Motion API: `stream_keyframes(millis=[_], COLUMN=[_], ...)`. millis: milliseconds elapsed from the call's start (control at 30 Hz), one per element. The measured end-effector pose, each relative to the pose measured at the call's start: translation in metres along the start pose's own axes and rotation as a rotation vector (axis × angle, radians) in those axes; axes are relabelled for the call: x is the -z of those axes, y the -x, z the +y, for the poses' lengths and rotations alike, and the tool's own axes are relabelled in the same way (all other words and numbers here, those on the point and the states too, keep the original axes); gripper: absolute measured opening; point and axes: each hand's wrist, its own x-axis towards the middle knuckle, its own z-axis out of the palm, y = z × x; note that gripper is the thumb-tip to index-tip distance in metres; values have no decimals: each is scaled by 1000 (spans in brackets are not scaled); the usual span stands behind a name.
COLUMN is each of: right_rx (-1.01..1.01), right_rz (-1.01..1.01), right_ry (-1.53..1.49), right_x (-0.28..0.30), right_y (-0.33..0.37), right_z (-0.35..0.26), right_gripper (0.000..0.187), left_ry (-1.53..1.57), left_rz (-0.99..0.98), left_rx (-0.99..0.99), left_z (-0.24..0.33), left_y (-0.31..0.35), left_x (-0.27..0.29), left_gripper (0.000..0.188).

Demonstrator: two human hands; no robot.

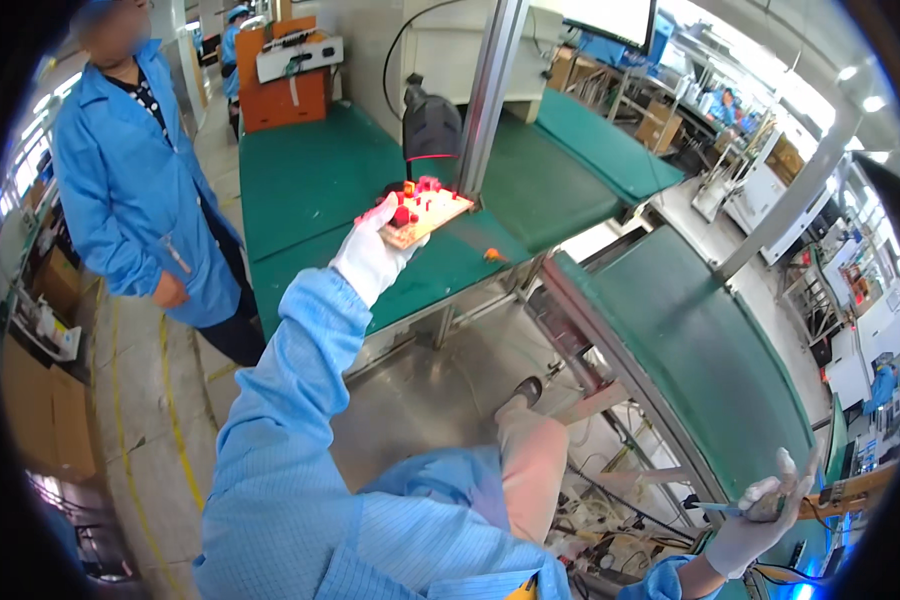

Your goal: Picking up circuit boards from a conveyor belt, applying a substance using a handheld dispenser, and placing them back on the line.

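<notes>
Board (438, 217) is just below the black scanner (431, 128), above the green tabletop (305, 175), left hand (375, 252) closed on its near-left edge. Looks light, stiff; tall parts (409, 188) probably fragile, so hold bare edges. Right hand (755, 528) half-curled, off right; can't tell what it grips.

"Who is standing to your left?"

"A co-worker (120, 190) in a blue coat, on my side of the factory floor (148, 400), beside a green-topped bench (310, 180). An orange stand (282, 103) rises at the bench's far end, a white device (298, 60) at its front."

"And to your right?"

"A second green surface (690, 320) runs down my side. Farther off, cardboard boxes (660, 125) sit among workstations; a monitor (615, 20) is cropped overhead."

"Underfoot?"

"Yellow lines (177, 425) at left, near brown cartons (45, 410)."
</notes>
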Motion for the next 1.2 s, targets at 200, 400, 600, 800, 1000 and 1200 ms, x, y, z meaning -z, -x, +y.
stream_keyframes(millis=[200, 400, 600, 800, 1000, 1200], right_rx=[-24, -92, -97, -48, -12, -48], right_rz=[-56, 6, -20, -31, -104, -156], right_ry=[-25, -90, -53, 1, -19, -85], right_x=[12, -6, -9, 6, 7, 7], right_y=[-5, 2, 11, 7, 1, 0], right_z=[1, -14, -17, -16, -10, -16], right_gripper=[60, 58, 59, 61, 62, 62], left_ry=[-39, -1136, -1478, -478, -484, -281], left_rz=[-106, -999, -699, -926, -800, -788], left_rx=[412, -562, -1456, 395, 824, 810], left_z=[-11, -38, -56, -99, -126, -161], left_y=[36, 6, -89, -3, 91, 146], left_x=[-32, -172, -267, -232, -129, -83], left_gripper=[36, 25, 21, 39, 42, 47])
